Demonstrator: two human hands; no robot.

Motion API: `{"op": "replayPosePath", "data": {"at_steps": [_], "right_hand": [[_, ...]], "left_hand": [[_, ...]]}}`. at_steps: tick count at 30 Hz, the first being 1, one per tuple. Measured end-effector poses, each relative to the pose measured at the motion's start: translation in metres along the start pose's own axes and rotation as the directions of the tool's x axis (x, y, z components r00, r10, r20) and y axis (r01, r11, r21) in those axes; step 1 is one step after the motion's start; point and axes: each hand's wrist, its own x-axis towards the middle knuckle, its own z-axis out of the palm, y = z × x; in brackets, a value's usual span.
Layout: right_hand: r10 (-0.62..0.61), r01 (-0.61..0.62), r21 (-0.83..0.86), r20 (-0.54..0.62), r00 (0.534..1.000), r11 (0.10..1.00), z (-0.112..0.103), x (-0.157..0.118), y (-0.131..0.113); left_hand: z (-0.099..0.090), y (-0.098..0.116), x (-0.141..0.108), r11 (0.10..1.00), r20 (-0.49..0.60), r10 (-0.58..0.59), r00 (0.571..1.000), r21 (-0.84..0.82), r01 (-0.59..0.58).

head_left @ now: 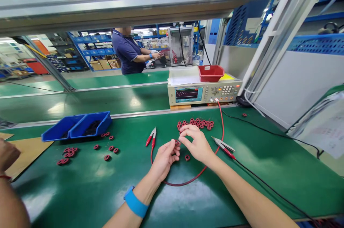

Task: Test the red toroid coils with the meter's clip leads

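Note:
Between the thumb and fingers of my left hand [166,158] is a small red-and-black toroidal coil [177,143]. My right hand [197,144] is closed in a pinch right beside that coil; what its fingertips grip is too small to make out. Another toroidal coil [187,157] lies on the green mat just below my hands. A pile of similar coils [199,123] sits beyond them. To the left lies a red-handled clip [152,137] on a red lead, and a second clip [225,145] on a black lead rests right of my right wrist.
A bench meter [205,92] showing a waveform stands at the back, with a red tray [211,73] on top. Two blue bins [90,127] and loose coils [70,152] are at left. Another person's hand [8,154] is at the left edge; a co-worker [129,51] stands across the bench.

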Motion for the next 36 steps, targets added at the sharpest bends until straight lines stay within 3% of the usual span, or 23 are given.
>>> {"op": "replayPosePath", "data": {"at_steps": [4,9,18,25,36], "right_hand": [[-0.013,0.013,0.002,-0.035,0.999,1.0,-0.002,0.001,-0.003],[0.101,-0.093,0.122,-0.064,0.993,0.988,-0.008,0.006,0.006],[0.226,-0.268,0.31,0.165,0.96,0.912,0.006,0.005,0.022],[0.189,-0.223,0.346,0.129,0.974,0.912,0.01,0.004,0.018],[0.066,-0.054,0.176,-0.06,0.996,0.983,0.006,0.001,0.001]], "left_hand": [[0.0,0.0,0.0,1.0,-0.004,-0.001,1.0,0.017,0.001],[-0.001,0.001,0.0,1.0,-0.019,-0.005,1.0,0.018,0.005],[0.0,0.001,-0.001,1.0,0.029,-0.02,0.999,0.008,0.02],[0.0,0.0,-0.002,0.999,0.069,-0.042,0.997,-0.004,0.042],[-0.001,0.001,-0.001,0.998,0.065,-0.055,0.996,-0.035,0.058]]}}
